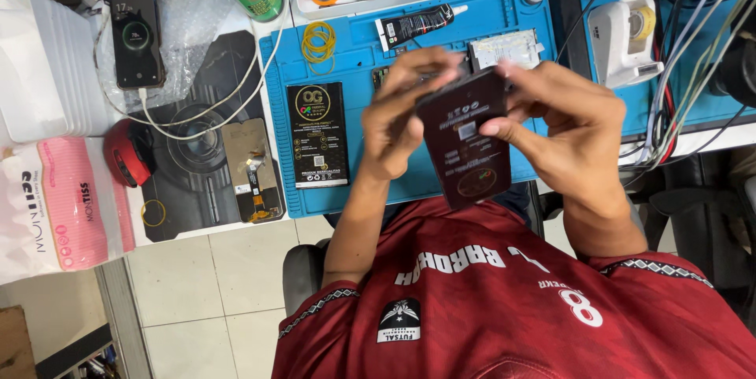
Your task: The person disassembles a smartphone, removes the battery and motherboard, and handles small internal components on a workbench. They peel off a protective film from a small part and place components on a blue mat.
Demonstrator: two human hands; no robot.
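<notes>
Above the blue mat's near edge, left hand, right hand, both pinching dark phone.

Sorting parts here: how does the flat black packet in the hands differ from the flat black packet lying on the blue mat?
The held flat black packet is lifted and tilted, gripped by the left hand and right hand; the flat black packet on the blue mat lies flat, square-on, untouched. Both are dark, rectangular, with labels.

Your two hands, left hand and right hand, hold a flat panel between them above the work mat. A packet lies on the mat left of it; a phone sits far left on the bench.
</notes>
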